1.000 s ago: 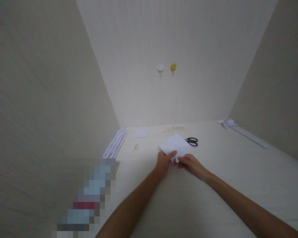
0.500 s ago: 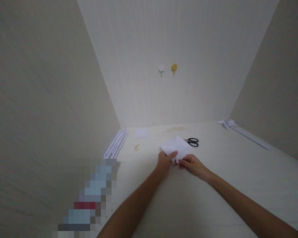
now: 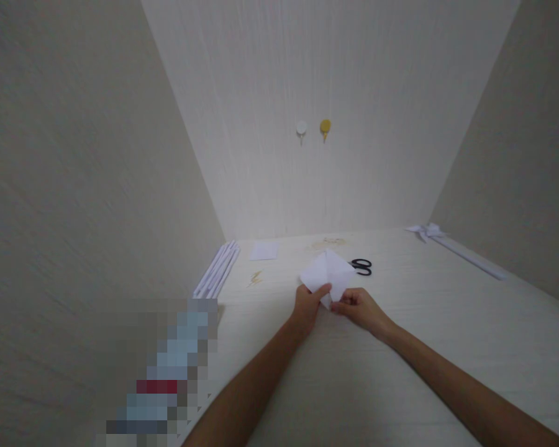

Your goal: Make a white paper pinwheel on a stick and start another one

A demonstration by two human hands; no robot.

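Head view: we see a piece of white paper (image 3: 317, 273) in the middle of the counter (image 3: 428, 292), held between both hands with one corner pointing away from us and a crease running down from it. Our left hand (image 3: 306, 305) grips the near left edge, thumb pressed on top; its other fingers are mostly hidden underneath. Our right hand (image 3: 361, 310) has its fingers bunched at the near corner and seems to pinch the paper there, though that contact is small and dim.

We judge the step in hand to be working a fold at that near corner. The next move calls for a firm left thumb as an anchor, while the right fingers line up the edge and press the crease; a loose grip could let the layers slip.

Just beyond the paper's right side lie black-handled scissors (image 3: 362, 267), their blades mostly covered from our view. Farther left we have some thin yellowish pieces (image 3: 255, 278), a flat white square (image 3: 264, 251) and a bundle of white paper rolls (image 3: 217, 268). By the right wall lies a folded paper shape (image 3: 427, 232), with a long white stick (image 3: 470, 257) reaching toward us from it.
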